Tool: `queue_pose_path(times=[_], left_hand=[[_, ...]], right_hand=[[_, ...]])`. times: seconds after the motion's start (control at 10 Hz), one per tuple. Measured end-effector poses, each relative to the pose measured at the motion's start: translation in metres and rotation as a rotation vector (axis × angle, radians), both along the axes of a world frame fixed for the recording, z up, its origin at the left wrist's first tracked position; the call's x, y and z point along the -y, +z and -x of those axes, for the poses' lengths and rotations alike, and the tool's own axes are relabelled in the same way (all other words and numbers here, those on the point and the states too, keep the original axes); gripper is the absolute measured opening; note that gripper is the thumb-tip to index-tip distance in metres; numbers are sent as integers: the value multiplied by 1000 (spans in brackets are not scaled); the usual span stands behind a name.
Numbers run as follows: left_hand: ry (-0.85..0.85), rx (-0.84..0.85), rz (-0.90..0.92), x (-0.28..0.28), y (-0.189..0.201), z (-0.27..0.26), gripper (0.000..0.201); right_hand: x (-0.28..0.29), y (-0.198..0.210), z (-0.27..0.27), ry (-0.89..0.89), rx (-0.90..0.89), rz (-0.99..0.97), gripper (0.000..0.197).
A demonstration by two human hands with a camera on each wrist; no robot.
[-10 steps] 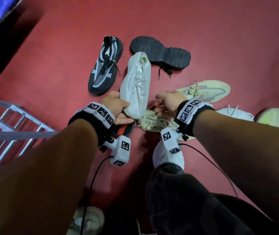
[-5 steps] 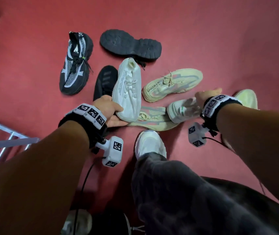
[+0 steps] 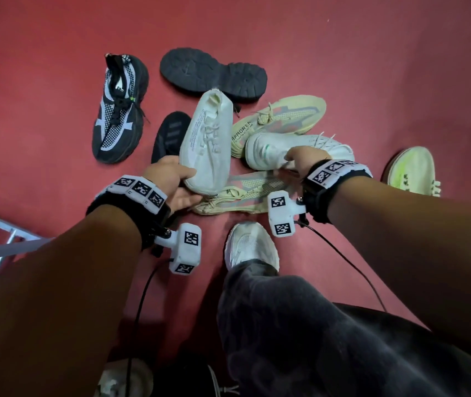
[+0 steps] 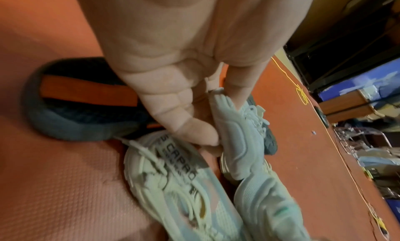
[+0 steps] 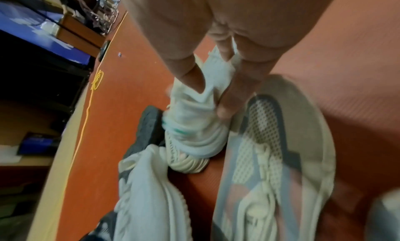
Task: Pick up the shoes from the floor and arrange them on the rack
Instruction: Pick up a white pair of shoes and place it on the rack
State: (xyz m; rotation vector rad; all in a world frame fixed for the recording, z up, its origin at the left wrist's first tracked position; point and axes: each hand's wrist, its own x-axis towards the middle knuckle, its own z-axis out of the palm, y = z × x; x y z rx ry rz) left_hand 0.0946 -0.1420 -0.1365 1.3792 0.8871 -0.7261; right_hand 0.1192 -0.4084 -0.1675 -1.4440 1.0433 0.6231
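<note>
My left hand (image 3: 184, 183) grips a white knit shoe (image 3: 205, 138) by its heel; the wrist view shows thumb and fingers pinching the heel rim (image 4: 218, 97). My right hand (image 3: 288, 160) holds a second white shoe with a green mark (image 3: 271, 147) by its collar (image 5: 207, 84), just above two cream shoes (image 3: 288, 116) (image 3: 245, 193). The grey metal rack (image 3: 2, 242) shows at the left edge.
On the red floor lie a black-and-white sneaker (image 3: 119, 110), an upturned black sole (image 3: 211, 73), a dark shoe (image 3: 171, 133) and a neon-soled shoe (image 3: 412, 170). My own white-shod foot (image 3: 251, 245) and dark trouser leg stand close below the pile.
My right hand left the cream shoe, reached right, took the green-marked white shoe and brought it left over the cream pair. My left hand kept its grip on the white knit shoe.
</note>
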Motion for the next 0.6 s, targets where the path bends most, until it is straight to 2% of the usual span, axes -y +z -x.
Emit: queue_pose_path(times=[0.1, 0.2, 0.3, 0.4, 0.5, 0.6], left_hand=[[-19, 22, -70, -13, 4, -6, 22], [-133, 28, -223, -30, 1, -7, 37], [-299, 35, -416, -48, 1, -6, 41], [-379, 63, -564, -63, -2, -6, 45], [-341, 72, -630, -75, -7, -2, 53], [-340, 90, -653, -81, -7, 0, 51]], right_hand=[[-20, 0, -5, 57, -5, 13, 16], [-25, 6, -8, 40, -44, 72, 19], [-27, 11, -2, 277, -15, 385, 17], [-31, 8, -2, 60, 105, 337, 4], [-31, 2, -3, -72, 177, 302, 19], [-40, 18, 1, -105, 186, 240, 12]])
